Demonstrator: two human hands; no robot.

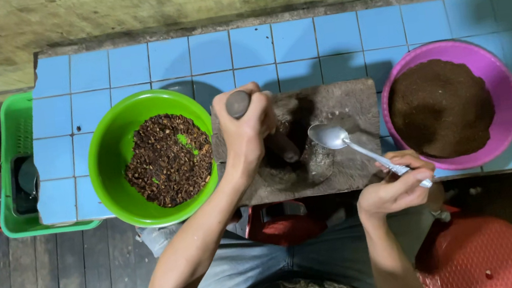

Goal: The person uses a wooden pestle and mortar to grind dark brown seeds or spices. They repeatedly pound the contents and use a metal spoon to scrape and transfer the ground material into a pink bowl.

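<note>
Head view looks straight down on a blue-tiled counter (333, 33) with a flat grey grinding stone (342, 104) lying across its near edge. Left hand (244, 129) is wrapped fully closed around a stone pestle (239, 103), the fingers (264, 120) curled tight over its shaft; the rounded top of the pestle pokes up above the thumb, and its lower end slants down past the fingertips onto the middle of the grinding stone. Right hand (398, 185) sits at the near edge of the stone, its fingers (411, 159) pinched shut on the handle of a metal spoon (340, 140). The spoon handle runs up and away from those fingers toward the left hand, and its bowl rests face up on the stone, just beside the lower end of the pestle.

Beyond the left fingers' outer side, touching the stone's edge, stands a green bowl (107, 149) holding coarse, dark brown roasted bits with a few green flecks. Out past the right fingers, a purple bowl (502, 78) holds a smooth mound of fine dark brown powder. Further out past the green bowl, a green plastic crate (13, 128) hangs at the counter's end. Below the right wrist sits a red plastic stool (484, 253), on a dark wooden floor (46, 287).
</note>
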